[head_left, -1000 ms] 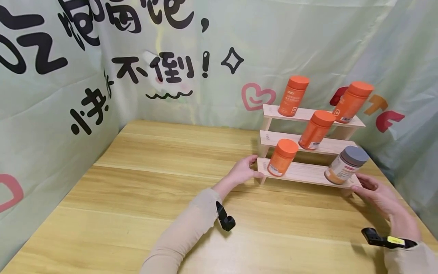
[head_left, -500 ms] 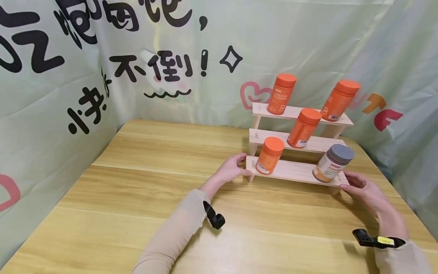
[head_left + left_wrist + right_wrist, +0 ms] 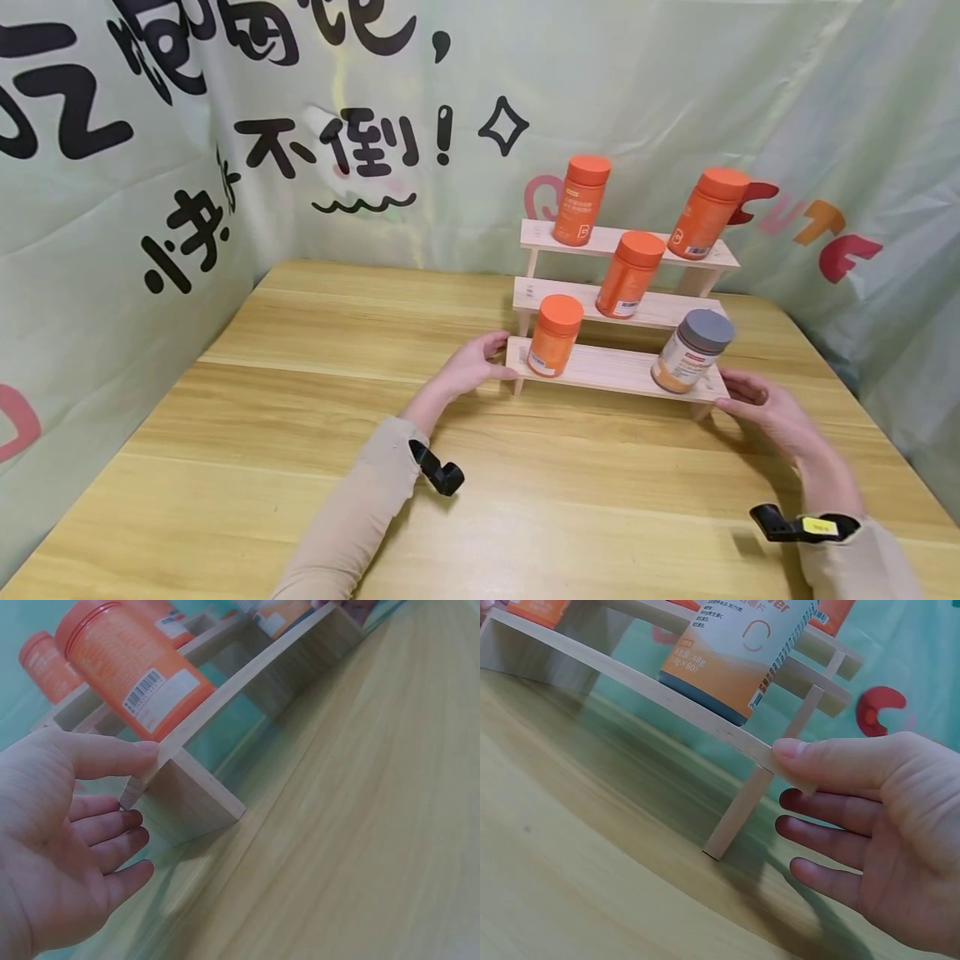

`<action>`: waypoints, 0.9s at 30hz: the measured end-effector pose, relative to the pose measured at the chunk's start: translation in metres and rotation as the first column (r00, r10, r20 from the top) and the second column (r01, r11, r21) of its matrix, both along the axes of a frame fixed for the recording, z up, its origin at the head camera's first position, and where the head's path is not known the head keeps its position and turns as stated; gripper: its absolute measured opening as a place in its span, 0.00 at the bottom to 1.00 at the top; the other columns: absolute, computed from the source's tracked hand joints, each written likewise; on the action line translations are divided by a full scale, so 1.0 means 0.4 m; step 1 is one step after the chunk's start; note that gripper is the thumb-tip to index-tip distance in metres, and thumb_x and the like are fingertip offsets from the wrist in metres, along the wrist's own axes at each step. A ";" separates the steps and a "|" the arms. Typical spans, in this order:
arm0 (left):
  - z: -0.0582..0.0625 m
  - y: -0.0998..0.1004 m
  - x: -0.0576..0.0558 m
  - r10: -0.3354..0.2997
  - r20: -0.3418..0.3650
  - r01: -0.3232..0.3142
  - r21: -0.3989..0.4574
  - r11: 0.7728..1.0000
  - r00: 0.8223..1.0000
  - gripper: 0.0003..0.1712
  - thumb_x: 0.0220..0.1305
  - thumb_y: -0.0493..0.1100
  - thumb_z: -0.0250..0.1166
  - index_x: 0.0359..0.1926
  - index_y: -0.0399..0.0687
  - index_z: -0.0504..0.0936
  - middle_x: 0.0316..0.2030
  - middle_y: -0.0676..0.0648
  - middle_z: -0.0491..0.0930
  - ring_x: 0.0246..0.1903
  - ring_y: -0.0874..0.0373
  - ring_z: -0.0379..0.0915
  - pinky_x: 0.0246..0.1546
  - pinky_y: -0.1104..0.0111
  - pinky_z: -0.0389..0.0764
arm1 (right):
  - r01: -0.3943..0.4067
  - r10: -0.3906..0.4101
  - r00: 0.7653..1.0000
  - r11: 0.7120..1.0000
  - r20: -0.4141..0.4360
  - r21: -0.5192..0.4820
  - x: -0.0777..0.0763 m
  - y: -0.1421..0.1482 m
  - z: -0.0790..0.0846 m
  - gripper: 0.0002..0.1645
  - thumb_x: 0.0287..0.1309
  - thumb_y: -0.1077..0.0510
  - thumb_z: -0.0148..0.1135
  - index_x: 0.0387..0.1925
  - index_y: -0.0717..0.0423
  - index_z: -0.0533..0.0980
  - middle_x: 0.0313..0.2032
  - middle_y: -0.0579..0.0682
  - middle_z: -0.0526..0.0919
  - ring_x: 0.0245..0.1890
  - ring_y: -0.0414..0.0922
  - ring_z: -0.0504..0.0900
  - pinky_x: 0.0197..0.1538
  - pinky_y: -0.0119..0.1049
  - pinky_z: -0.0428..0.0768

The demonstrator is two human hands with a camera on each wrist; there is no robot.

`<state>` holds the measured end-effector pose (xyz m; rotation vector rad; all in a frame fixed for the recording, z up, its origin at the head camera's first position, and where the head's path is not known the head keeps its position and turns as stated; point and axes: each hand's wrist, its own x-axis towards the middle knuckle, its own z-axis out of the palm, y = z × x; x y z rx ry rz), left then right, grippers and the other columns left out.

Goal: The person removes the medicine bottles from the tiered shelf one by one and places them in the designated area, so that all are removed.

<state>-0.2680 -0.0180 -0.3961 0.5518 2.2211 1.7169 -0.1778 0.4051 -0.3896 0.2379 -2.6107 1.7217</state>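
The wooden rack [image 3: 611, 367] stands on the tabletop [image 3: 375, 350], over toward one o'clock. The left hand [image 3: 468, 367] is at its eight o'clock side, and those fingers pinch the end of the low step. The right hand [image 3: 772, 410] is at its four o'clock side, with fingers pinching the other end. Orange jars [image 3: 582, 200] stand on the rack: two up top, one in the middle, and one low down near nine o'clock. A gray-lid jar [image 3: 684, 358] stands at the low step's three o'clock end.
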 end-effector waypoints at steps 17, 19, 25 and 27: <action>0.007 -0.138 0.010 0.009 0.011 -0.009 -0.046 0.999 1.000 0.43 0.52 0.34 0.67 0.67 0.33 0.57 0.65 0.35 0.59 0.64 0.44 0.55 0.64 0.56 0.57 | -0.047 0.047 0.999 0.998 0.005 0.034 -0.024 -0.115 0.005 0.34 0.58 0.65 0.59 0.59 0.81 0.57 0.42 0.26 0.72 0.43 0.23 0.73 0.44 0.16 0.71; 0.007 -0.156 0.013 0.007 0.009 -0.006 -0.043 0.999 1.000 0.43 0.52 0.33 0.67 0.67 0.32 0.56 0.65 0.34 0.59 0.64 0.43 0.55 0.64 0.56 0.57 | -0.053 0.053 0.999 0.998 0.007 0.046 -0.026 -0.130 0.006 0.35 0.58 0.65 0.60 0.60 0.80 0.57 0.46 0.35 0.75 0.43 0.23 0.72 0.45 0.17 0.71; 0.012 -0.211 0.027 -0.007 -0.001 0.007 -0.024 1.000 1.000 0.44 0.53 0.31 0.65 0.67 0.28 0.53 0.66 0.32 0.56 0.65 0.40 0.53 0.65 0.54 0.55 | -0.074 0.074 0.997 0.996 0.013 0.049 -0.031 -0.179 0.006 0.34 0.58 0.64 0.60 0.60 0.78 0.58 0.57 0.74 0.65 0.44 0.23 0.72 0.47 0.18 0.71; 0.013 -0.227 0.030 -0.015 -0.009 0.014 -0.026 1.000 1.000 0.44 0.53 0.32 0.65 0.67 0.27 0.52 0.66 0.31 0.55 0.65 0.40 0.53 0.64 0.53 0.55 | -0.074 0.073 0.997 0.997 0.016 0.038 -0.033 -0.194 0.005 0.34 0.58 0.64 0.60 0.60 0.78 0.58 0.57 0.76 0.64 0.44 0.23 0.72 0.47 0.18 0.71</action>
